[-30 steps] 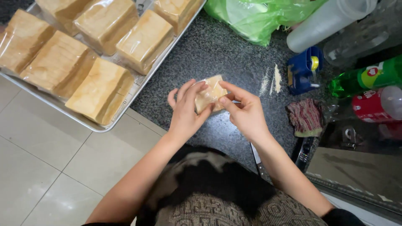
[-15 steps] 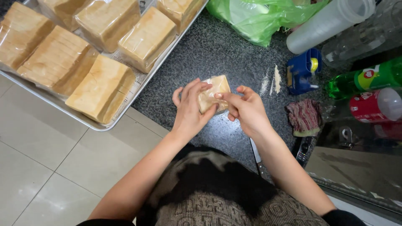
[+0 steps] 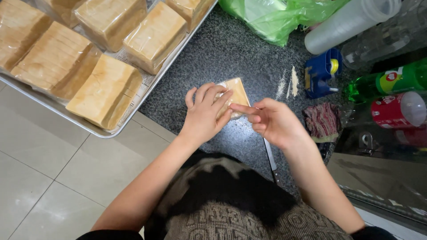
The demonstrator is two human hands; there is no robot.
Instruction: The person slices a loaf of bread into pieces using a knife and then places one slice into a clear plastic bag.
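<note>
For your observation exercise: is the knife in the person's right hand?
No: the knife lies on the counter beneath the right hand, which touches the wrapped bread.

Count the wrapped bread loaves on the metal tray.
6 in view: top left corner, top middle, upper centre, left middle, tray's right side, near front edge. A seventh shows partly at the top; more may lie beyond the picture.
</note>
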